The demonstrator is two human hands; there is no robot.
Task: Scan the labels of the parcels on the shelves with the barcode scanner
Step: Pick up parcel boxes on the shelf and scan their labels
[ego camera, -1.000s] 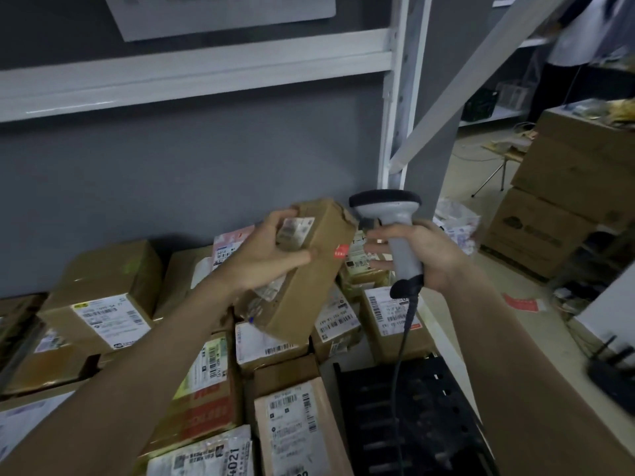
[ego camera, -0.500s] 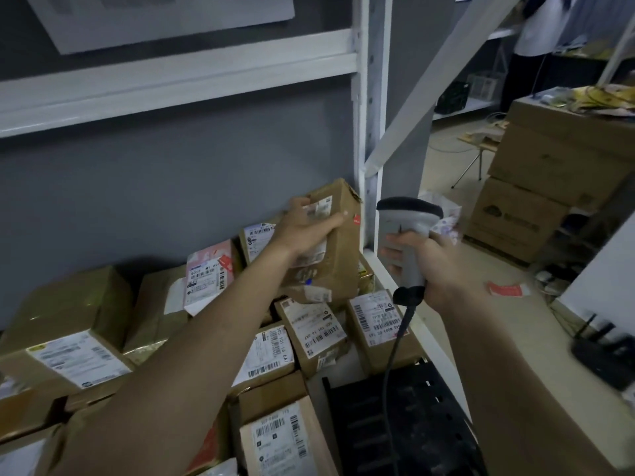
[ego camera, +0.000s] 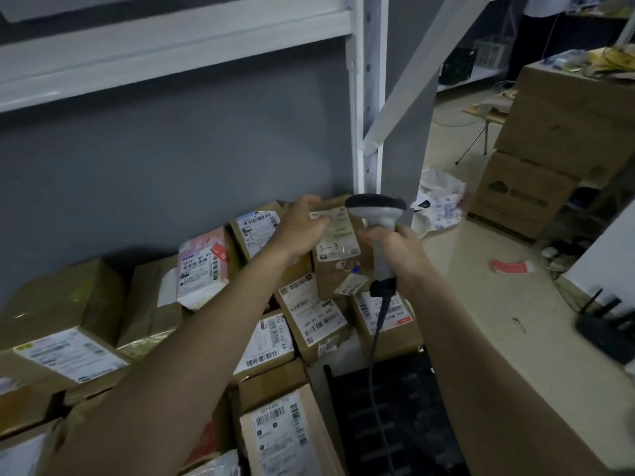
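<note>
parcel: the brown cardboard parcel (ego camera: pixel 338 266) you hold stands nearly upright at the back right of the stack, just left of the white shelf upright (ego camera: pixel 367 97); its white label (ego camera: pixel 335 231) faces you, with handwriting and small print too blurred to read, and a smaller tag hangs loose at its lower edge
scanner: your barcode scanner (ego camera: pixel 378 218) is grey with a dark rounded head; the head sits at the parcel's top right corner, right at the foot of the upright, and a dark cable (ego camera: pixel 376 338) drops from the handle
stack: other labelled parcels (ego camera: pixel 309 310) lie packed together left of and below the upright, most brown, one pink and white (ego camera: pixel 202 266), barcode stickers turned up
shelf: a white beam (ego camera: pixel 171 53) runs left from the upright above the stack, against a grey wall (ego camera: pixel 171 159); a black slatted crate (ego camera: pixel 395 407) sits below the held parcel
room: right of the upright, a pale floor (ego camera: pixel 481 286) with large cartons (ego camera: pixel 549 159), a red slip and a black router
left hand: your left hand (ego camera: pixel 299 228) grips the parcel's upper left edge, fingers curled over the top, thumb on the label
right hand: your right hand (ego camera: pixel 400 249) wraps round the scanner handle, just right of the parcel; you cannot tell if it touches the cardboard
</note>
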